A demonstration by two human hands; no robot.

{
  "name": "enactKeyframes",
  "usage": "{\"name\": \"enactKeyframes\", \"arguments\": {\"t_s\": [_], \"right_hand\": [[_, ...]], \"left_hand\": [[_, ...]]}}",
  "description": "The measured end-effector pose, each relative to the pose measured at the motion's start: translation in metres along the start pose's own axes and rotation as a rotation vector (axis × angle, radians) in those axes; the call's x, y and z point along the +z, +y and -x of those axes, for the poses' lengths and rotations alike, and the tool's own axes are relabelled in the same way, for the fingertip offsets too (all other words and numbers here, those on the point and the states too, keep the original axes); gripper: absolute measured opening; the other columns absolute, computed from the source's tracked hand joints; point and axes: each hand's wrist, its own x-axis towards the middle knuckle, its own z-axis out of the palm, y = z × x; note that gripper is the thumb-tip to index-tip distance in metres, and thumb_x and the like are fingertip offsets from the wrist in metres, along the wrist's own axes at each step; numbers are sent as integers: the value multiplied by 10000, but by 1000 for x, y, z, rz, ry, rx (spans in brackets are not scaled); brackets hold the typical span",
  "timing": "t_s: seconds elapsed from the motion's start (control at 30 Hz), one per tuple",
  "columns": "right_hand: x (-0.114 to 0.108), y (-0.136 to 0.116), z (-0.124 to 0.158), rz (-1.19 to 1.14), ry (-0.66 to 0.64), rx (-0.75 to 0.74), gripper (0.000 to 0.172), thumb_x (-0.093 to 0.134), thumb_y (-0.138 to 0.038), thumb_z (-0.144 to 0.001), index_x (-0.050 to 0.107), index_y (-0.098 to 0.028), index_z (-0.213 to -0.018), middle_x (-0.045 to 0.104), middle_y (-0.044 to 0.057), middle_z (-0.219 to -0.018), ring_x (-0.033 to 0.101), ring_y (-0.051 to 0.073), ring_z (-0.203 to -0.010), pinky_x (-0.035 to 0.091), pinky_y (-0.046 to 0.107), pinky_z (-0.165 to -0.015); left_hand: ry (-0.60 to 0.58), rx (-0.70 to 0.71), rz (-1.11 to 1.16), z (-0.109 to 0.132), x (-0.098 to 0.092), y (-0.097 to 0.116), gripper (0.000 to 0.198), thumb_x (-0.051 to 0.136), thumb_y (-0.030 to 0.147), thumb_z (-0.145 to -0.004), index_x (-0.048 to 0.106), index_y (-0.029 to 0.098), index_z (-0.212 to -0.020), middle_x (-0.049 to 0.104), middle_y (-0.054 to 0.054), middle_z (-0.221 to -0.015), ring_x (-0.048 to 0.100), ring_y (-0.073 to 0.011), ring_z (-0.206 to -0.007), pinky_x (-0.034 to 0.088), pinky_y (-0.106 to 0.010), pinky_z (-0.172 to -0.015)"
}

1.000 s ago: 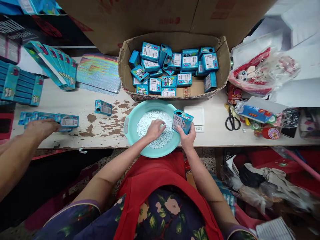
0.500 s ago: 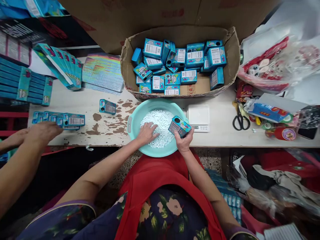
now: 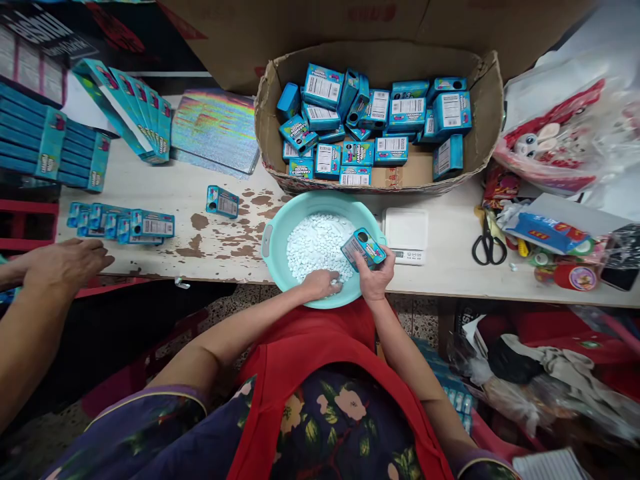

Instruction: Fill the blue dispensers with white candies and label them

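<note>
Candies (image 3: 316,241), small and white, lie heaped in the turquoise basin (image 3: 279,230) beneath the person's fingers. The left hand (image 3: 319,285) dips into the heap's near edge, fingers curled; whether they clasp any candies cannot be told. The right hand (image 3: 377,279) grasps a blue candy box (image 3: 363,245), tilted, just beyond the left fingers and to their right. Work looks partway: plenty of loose candies are left, and the held box's fill is hidden. Beyond the fingers, a cardboard carton (image 3: 477,133) holds many similar boxes (image 3: 324,87), filled or not unclear; well to their left, a lone box (image 3: 223,202) sits on the worktop (image 3: 250,253).
</note>
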Motion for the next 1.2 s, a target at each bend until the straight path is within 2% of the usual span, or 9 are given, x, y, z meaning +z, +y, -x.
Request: {"name": "enactKeyframes", "arguments": {"t_s": [0.1, 0.23, 0.33, 0.4, 0.5, 0.63, 0.93, 1.1, 1.2], "right_hand": [[-2, -3, -3, 24, -54, 7, 480, 737, -436, -673, 536, -207, -1044, 596, 26, -927, 591, 178, -832, 495, 338, -832], [-7, -13, -7, 94, -247, -29, 457, 698, -428, -734, 574, -213, -1118, 637, 55, -1029, 606, 204, -924, 479, 366, -882], [-6, -19, -6, 169, -395, -109, 387, 685, -437, -753, 620, -224, -1069, 646, 64, -1020, 605, 224, -961, 472, 381, -891], [-2, -21, -2, 196, -459, -163, 371, 706, -447, -735, 638, -231, -1030, 649, 64, -997, 604, 237, -966, 473, 391, -887], [6, -23, 7, 197, -528, -221, 351, 718, -435, -733, 641, -245, -1018, 658, 58, -982, 606, 242, -961, 476, 397, -879], [14, -26, 15, 228, -551, -258, 325, 702, -409, -759, 631, -254, -1036, 663, 52, -988, 606, 238, -955, 472, 385, -864], [19, -31, 13, 223, -531, -197, 342, 730, -384, -726, 641, -252, -1028, 666, 44, -973, 612, 239, -946, 467, 374, -859], [23, -34, 14, 206, -543, -176, 357, 734, -384, -723, 640, -242, -1037, 660, 44, -976, 609, 229, -954, 467, 361, -868], [25, -35, 13, 200, -533, -167, 350, 733, -381, -726, 643, -237, -1031, 660, 46, -972, 615, 226, -948, 470, 358, -864]], "left_hand": [[42, -56, 294, -1, -13, -11, 186, 588, 375, -723, 633, 194, -722, 568, -4, -619, 568, -170, -660, 395, -238, -571], [120, -135, 980, 8, -43, -13, 250, 622, 414, -698, 547, 177, -677, 489, 39, -504, 392, -78, -382, 258, -196, -371], [242, -6, 1363, 19, -69, -1, 255, 636, 391, -695, 488, 183, -681, 502, 35, -513, 373, -65, -336, 206, -182, -314], [378, 130, 1500, 22, -80, 10, 247, 610, 382, -715, 468, 184, -678, 512, 26, -529, 445, -82, -380, 290, -184, -331], [591, 214, 1568, 20, -86, 24, 224, 577, 379, -744, 481, 179, -709, 534, 17, -572, 551, -110, -502, 460, -223, -463], [771, 214, 1576, 11, -82, 30, 215, 594, 364, -758, 490, 177, -740, 578, 11, -666, 592, -109, -591, 520, -252, -584], [815, 282, 1537, 14, -83, 28, 222, 622, 361, -786, 518, 171, -737, 594, 12, -670, 603, -113, -599, 501, -262, -607], [892, 278, 1491, 12, -84, 27, 206, 626, 349, -789, 538, 168, -748, 603, 7, -686, 600, -113, -617, 488, -264, -624], [886, 293, 1495, 10, -87, 28, 201, 619, 339, -799, 540, 165, -736, 587, 11, -662, 587, -108, -603, 485, -258, -617]]}}
